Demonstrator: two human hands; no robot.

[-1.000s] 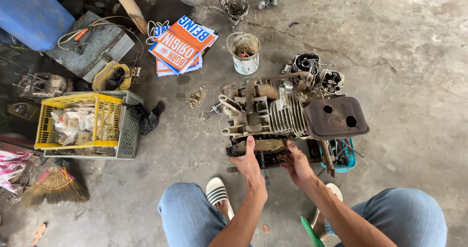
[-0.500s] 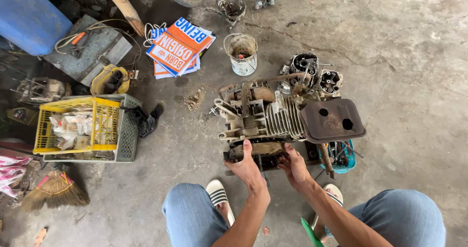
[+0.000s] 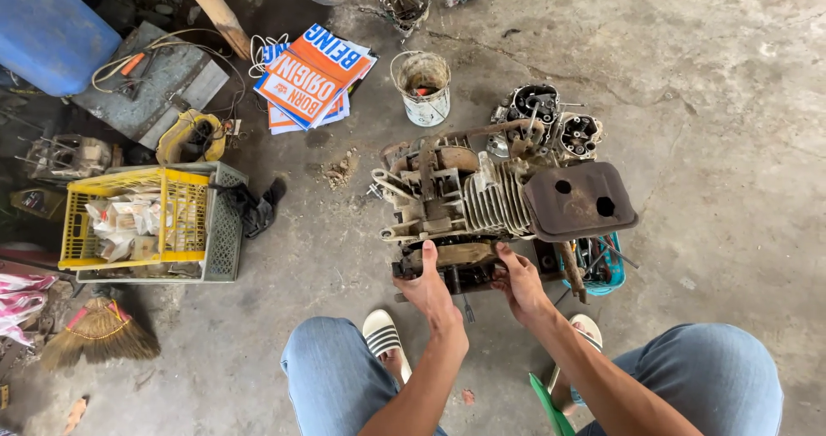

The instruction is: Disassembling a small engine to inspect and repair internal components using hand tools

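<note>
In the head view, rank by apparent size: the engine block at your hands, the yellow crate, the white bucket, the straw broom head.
1. Engine block, largest.
2. Yellow crate.
3. Straw broom head and white bucket look alike in size; the broom lies nearer the camera, so I won't rank them.

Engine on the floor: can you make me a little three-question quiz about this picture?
1. True or false: both hands touch the engine.
2. Which basket sits nearer the broom? A) yellow basket B) teal basket
3. What small container stands just beyond the engine, near the orange-and-blue signs?

Key:
1. True: the left hand and right hand rest on its near edge.
2. A
3. The dirty white bucket.
</note>
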